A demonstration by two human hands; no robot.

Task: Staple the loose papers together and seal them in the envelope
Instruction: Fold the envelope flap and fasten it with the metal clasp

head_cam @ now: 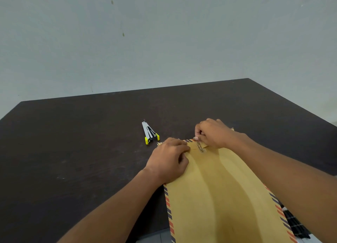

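Head view, left to right. The dark worktop (73,151) fills the lower half of the frame, with a pale wall (164,33) above it. Left of centre lies the stapler (149,133), swung open in a narrow V, its silver tip pointing up-frame and its yellow ends toward the viewer; it is just beside the envelope's far left corner but apart from it.

Centre: the left hand (168,160) rests palm down on the envelope (218,197), fingers curled together and pressing the folded flap near its upper left corner.

Right of centre: the right hand (213,133) is at the flap's top edge, thumb and forefinger pinched together on the string (200,147) that runs between the two round fasteners of the closure. The brown envelope, edged with red and blue stripes, lies lengthwise from the centre of the frame to the lower right, its near end overhanging the worktop's edge. Its flap is folded shut; gentle lengthwise bulges mark its face. The papers cannot be seen, and whether they are inside cannot be told.
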